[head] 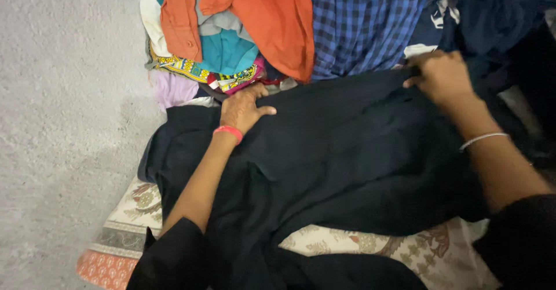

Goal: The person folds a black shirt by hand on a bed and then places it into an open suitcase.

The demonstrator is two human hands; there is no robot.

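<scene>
A large black garment (347, 151) lies spread over a patterned cream mat (133, 214). My left hand (242, 109), with a pink band at the wrist, presses flat on the garment's far left edge, fingers apart. My right hand (441, 75), with a thin silver bangle on the forearm, pinches the garment's far right edge in its fingers. Both my sleeves are black.
A pile of clothes lies beyond the garment: an orange shirt (272, 12), a blue checked shirt (365, 17), a teal piece (229, 52), a lilac piece (174, 87) and dark navy cloth (498, 12). Grey rough floor (63, 93) runs along the left.
</scene>
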